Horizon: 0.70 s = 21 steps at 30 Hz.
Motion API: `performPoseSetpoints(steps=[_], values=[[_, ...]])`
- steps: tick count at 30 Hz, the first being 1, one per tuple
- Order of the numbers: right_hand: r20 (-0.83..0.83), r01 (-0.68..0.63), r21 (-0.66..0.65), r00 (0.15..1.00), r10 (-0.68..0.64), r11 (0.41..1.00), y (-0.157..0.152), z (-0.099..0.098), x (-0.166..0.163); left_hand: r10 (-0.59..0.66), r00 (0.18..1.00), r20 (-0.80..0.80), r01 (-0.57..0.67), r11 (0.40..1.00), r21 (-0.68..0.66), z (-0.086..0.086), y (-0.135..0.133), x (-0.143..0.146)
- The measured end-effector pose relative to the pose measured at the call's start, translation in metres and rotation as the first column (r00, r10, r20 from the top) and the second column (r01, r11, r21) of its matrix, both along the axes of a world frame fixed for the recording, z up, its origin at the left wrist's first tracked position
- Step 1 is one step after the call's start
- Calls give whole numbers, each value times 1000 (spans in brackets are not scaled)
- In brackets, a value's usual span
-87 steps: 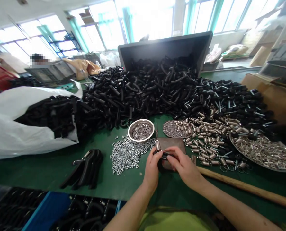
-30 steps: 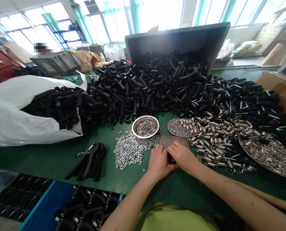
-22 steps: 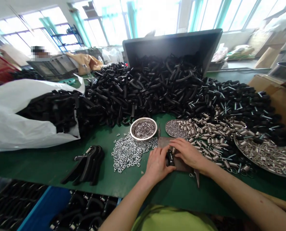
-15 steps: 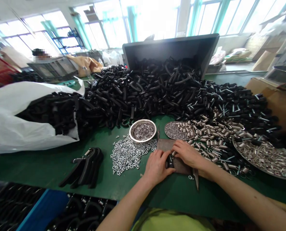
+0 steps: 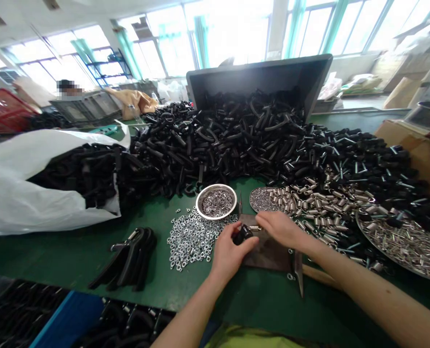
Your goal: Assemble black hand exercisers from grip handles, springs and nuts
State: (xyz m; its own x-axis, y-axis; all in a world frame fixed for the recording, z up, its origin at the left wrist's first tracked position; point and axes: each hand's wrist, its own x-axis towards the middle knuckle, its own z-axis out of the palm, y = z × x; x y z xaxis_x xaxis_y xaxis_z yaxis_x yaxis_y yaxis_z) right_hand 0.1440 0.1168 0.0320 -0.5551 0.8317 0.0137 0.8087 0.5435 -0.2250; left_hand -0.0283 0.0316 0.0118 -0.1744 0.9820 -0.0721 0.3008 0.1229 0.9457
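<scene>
My left hand (image 5: 227,251) is closed around a small black plastic part (image 5: 245,233), its thumb and fingers on either side. A metal coil spring (image 5: 254,227) sticks out toward that part from the closed fingertips of my right hand (image 5: 278,229). Both hands are just above a flat dark metal plate (image 5: 267,253) on the green table. Beside the plate's right edge lies a hammer (image 5: 298,276), its wooden handle partly under my right forearm. A pile of small metal rings (image 5: 189,241) spreads to the left of my left hand.
A round metal bowl (image 5: 198,205) of small parts stands behind the plate. Loose springs (image 5: 320,203) and a large tray of pins (image 5: 403,241) lie to the right. Black handles (image 5: 135,261) sit at left. A heap of black parts (image 5: 229,140) spills from a tipped grey bin (image 5: 320,82).
Both hands have lifted a little off the plate. The black part has been raised and turned in my left hand, and my right hand has drawn slightly away with the spring.
</scene>
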Motion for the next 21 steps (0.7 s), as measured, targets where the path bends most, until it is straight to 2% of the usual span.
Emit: performPoseSetpoints(steps=[1, 3, 5, 7, 10, 14, 18, 21], values=[[0, 38, -3, 999, -38, 999, 12, -3, 1, 40, 977, 209, -14, 992, -125, -3, 1, 1], [8, 111, 13, 994, -111, 994, 39, -11, 4, 170, 831, 530, 20, 942, -334, -8, 3, 4], [17, 171, 17, 985, -171, 985, 63, -22, 7, 281, 689, 668, 50, 901, -431, -10, 3, 5], [14, 206, 5, 979, -206, 979, 76, -34, 7, 340, 610, 716, 49, 886, -461, -8, 2, 5], [-36, 233, -21, 972, -234, 972, 82, -46, 6, 372, 532, 760, 68, 877, -477, -3, 0, 4], [-183, 249, -77, 948, -259, 965, 77, -43, 7, 387, 416, 823, 143, 866, -479, 0, -2, 3], [-357, 162, -188, 907, -222, 969, 47, -27, 6, 385, 297, 874, 206, 868, -452, 1, -4, 2], [-539, -4, -270, 829, -148, 963, 8, -14, 1, 370, 245, 896, 234, 874, -425, 3, -6, 2]])
